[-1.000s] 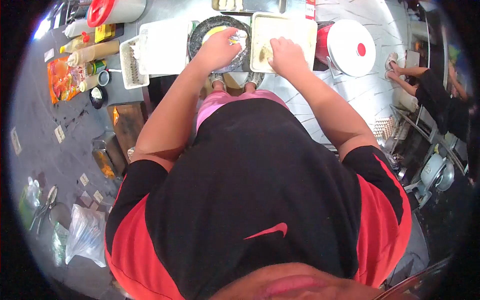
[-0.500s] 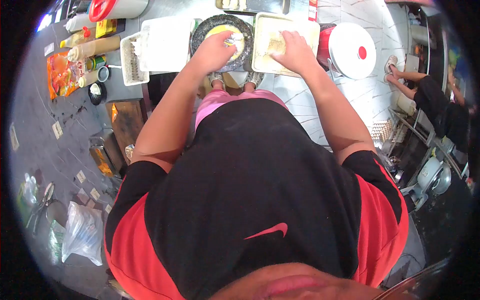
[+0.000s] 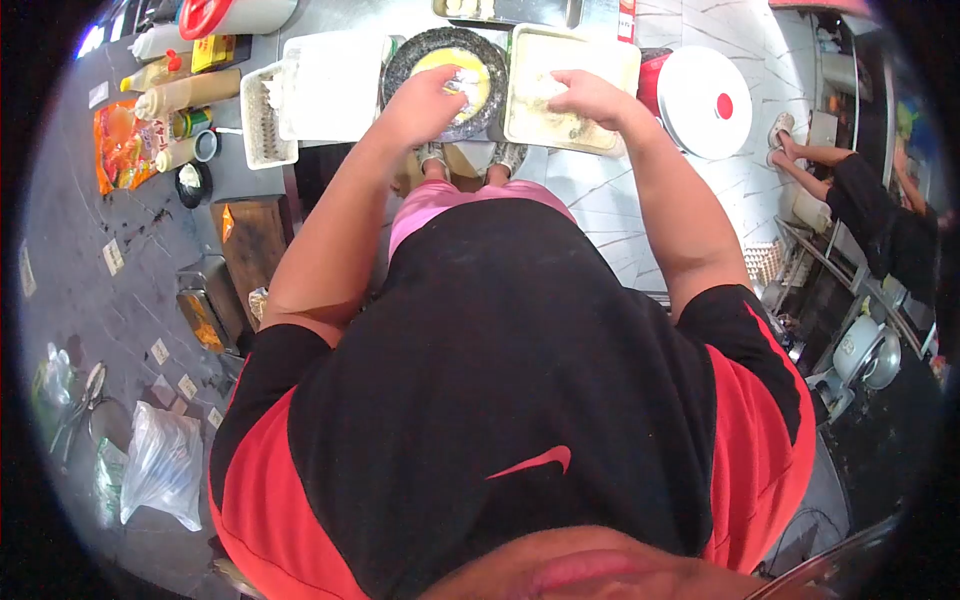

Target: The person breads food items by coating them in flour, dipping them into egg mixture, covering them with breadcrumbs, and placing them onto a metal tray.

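Both hands are shown side by side at the counter's near edge, each over its own vessel. The left hand (image 3: 422,103) is placed over the black speckled bowl (image 3: 498,80), its fingers bent down towards the yellow liquid (image 3: 450,58). A white mass (image 3: 466,80) is seen at these fingertips; whether it is pinched or merely touched cannot be told, as the grip is partly hidden by the hand itself. The downward bend is presumably adopted so that only the fingertips are wetted.

The right hand (image 3: 597,100) is held over the cream tray (image 3: 603,55), in which pale crumbs (image 3: 530,92) are spread. Its thumb and forefinger are parted, and nothing is seen between them; it is probably kept on this side so that the crumbs are left dry.

The bowl is flanked by the cream tray and, on the left, by the white tray (image 3: 330,92), whose edge is lapped over a perforated basket (image 3: 262,152). By this close row, reaching and dripping are presumably reduced. Beyond the bowl, a metal tray (image 3: 540,14) is set within reach, with pale pieces (image 3: 470,9) laid in it.
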Action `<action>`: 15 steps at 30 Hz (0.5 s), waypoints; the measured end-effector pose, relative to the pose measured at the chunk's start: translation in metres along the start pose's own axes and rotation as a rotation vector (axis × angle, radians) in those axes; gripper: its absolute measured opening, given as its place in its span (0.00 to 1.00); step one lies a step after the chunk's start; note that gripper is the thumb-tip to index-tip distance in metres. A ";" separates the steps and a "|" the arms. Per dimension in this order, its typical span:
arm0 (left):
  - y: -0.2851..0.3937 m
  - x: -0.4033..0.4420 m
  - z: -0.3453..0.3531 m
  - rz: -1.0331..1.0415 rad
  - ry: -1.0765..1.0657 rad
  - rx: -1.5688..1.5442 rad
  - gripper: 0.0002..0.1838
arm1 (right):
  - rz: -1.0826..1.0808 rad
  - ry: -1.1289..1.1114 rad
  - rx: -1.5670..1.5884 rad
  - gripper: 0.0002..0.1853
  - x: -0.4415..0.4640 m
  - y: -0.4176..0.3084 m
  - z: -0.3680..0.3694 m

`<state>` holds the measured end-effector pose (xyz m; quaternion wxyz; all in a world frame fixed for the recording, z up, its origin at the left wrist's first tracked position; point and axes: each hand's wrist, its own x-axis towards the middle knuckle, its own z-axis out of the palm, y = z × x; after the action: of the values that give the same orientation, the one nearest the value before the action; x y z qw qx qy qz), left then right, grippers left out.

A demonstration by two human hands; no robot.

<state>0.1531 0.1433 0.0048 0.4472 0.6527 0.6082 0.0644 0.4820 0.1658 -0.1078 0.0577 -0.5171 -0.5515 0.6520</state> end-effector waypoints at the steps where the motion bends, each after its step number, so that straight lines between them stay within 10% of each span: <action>1: 0.001 -0.001 -0.001 -0.002 -0.001 0.000 0.36 | -0.097 0.024 -0.149 0.32 -0.006 -0.007 -0.009; 5: 0.002 -0.001 -0.001 -0.024 -0.020 -0.038 0.36 | -0.111 0.449 -0.558 0.37 -0.028 -0.027 -0.016; 9: -0.005 0.004 0.002 -0.009 -0.014 -0.016 0.35 | 0.218 0.405 -0.620 0.45 -0.047 -0.050 0.018; 15: 0.000 0.003 -0.002 -0.002 -0.008 -0.018 0.35 | 0.138 0.445 -0.553 0.39 -0.036 -0.017 0.035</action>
<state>0.1521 0.1465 0.0046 0.4554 0.6483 0.6065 0.0668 0.4645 0.1261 -0.0781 -0.0096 -0.6784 -0.6448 0.3520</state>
